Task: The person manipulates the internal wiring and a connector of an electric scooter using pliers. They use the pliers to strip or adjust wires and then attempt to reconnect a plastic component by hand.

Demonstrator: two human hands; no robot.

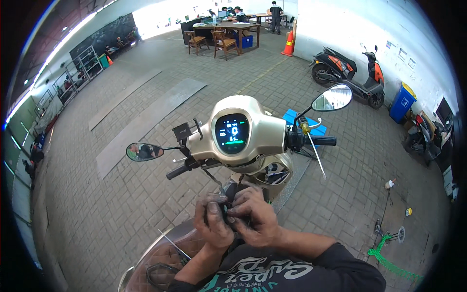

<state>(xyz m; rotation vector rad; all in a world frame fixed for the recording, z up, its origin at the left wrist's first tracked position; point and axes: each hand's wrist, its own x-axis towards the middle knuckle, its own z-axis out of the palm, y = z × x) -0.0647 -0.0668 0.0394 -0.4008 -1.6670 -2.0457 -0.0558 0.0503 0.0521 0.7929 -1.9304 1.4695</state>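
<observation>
My left hand (212,221) and my right hand (255,214) meet in front of the scooter, fingers pinched together. Between them is a small black part (226,206), mostly covered by the fingers, so its kind is unclear. A dark cable (214,181) runs from beneath the handlebar down toward the hands. Ahead stands a gold scooter's handlebar cover (265,131) with a lit round display (232,134). By the right grip (323,140) rests a screwdriver (305,127) with a yellowish handle, its long shaft slanting down. Dark smudges mark my fingers.
Below left is a brown quilted seat (168,260) with a thin metal rod (174,244) across it. Mirrors (332,98) stick out on both sides. A green coiled hose (389,263) lies at right. Farther off are an orange-black scooter (350,73), a traffic cone (289,45) and desks (226,32).
</observation>
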